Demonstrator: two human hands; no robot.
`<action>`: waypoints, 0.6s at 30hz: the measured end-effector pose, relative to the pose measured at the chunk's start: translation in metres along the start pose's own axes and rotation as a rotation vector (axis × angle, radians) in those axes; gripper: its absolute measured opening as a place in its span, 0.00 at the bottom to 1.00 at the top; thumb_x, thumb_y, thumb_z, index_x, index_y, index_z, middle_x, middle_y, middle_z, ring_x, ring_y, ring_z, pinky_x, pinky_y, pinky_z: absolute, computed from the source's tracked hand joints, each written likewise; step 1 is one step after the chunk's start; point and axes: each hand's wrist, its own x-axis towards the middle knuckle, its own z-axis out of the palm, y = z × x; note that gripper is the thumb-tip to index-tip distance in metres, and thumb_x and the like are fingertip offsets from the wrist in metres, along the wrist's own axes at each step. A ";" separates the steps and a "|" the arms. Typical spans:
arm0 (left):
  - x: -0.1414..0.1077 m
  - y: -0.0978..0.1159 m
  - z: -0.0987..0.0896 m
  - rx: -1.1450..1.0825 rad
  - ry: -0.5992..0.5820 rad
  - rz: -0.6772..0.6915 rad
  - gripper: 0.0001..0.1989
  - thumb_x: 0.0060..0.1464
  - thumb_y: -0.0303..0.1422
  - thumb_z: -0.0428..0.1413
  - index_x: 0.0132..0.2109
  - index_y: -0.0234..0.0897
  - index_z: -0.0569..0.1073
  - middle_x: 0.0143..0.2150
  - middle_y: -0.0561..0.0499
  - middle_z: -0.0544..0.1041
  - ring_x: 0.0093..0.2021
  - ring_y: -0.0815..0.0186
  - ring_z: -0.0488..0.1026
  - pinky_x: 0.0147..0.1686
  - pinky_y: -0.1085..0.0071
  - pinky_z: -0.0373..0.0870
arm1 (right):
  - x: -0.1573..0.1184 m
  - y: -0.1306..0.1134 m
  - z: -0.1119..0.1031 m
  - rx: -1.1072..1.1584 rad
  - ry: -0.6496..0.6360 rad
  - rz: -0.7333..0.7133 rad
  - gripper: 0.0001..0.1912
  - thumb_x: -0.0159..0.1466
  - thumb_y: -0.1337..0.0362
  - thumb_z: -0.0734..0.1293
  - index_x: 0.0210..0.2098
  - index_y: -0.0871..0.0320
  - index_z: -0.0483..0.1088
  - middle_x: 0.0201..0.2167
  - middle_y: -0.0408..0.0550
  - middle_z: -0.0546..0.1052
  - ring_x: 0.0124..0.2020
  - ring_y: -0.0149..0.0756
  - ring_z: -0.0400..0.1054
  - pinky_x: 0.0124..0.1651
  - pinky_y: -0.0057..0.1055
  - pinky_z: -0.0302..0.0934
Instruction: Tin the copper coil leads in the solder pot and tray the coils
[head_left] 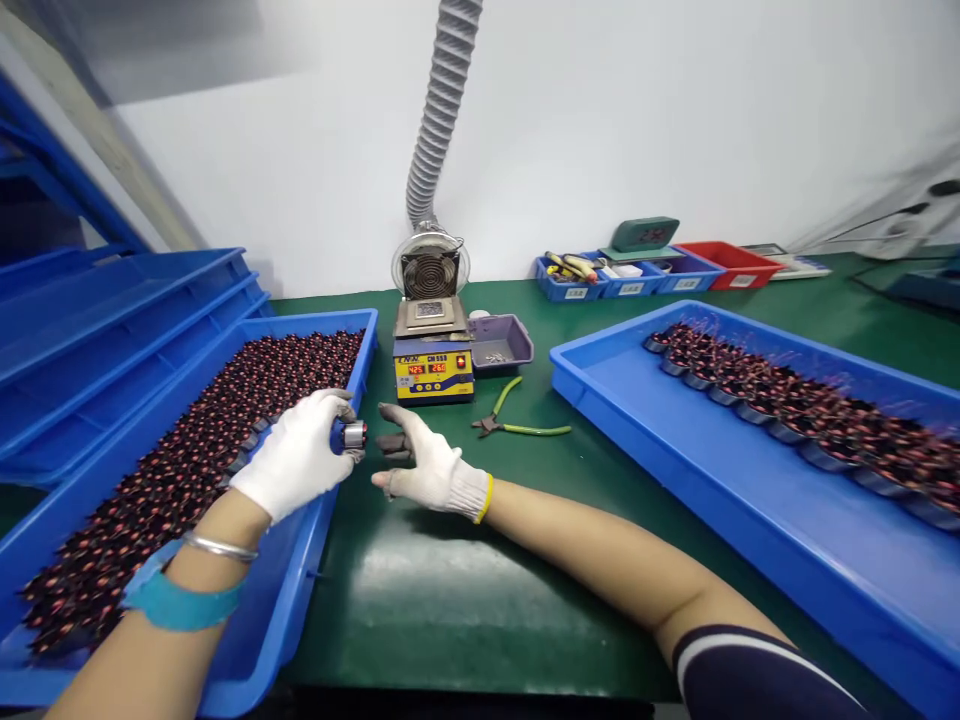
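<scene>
My left hand (pixel 304 450), in a white glove with grey fingertips, is closed on a small silver cylindrical part (pixel 354 435) with a blue section at one end. It holds the part over the right rim of the left blue tray (pixel 300 600). Crowded rows of small parts (pixel 195 450) with black and reddish tops fill much of that tray. To the right of the held part, my right hand (pixel 424 460), gloved alike, is open above the green table (pixel 420 600) with fingers apart and nothing in them. The fingers do not touch the part.
A yellow-and-blue solder pot (pixel 433 370) with lit digits stands behind my hands, under a grey duct (pixel 446 100). Green-handled cutters (pixel 517 425) lie beside a purple bin (pixel 502 340). At right is another blue tray (pixel 712 450) with rows of wired parts. Small bins (pixel 634 287) line the back.
</scene>
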 end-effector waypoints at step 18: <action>-0.013 0.004 -0.006 -0.406 0.078 -0.096 0.36 0.43 0.34 0.55 0.61 0.37 0.55 0.59 0.44 0.66 0.58 0.56 0.64 0.59 0.57 0.60 | 0.028 -0.006 -0.027 0.551 0.128 0.044 0.26 0.40 0.70 0.72 0.38 0.57 0.62 0.38 0.46 0.71 0.37 0.34 0.69 0.30 0.26 0.66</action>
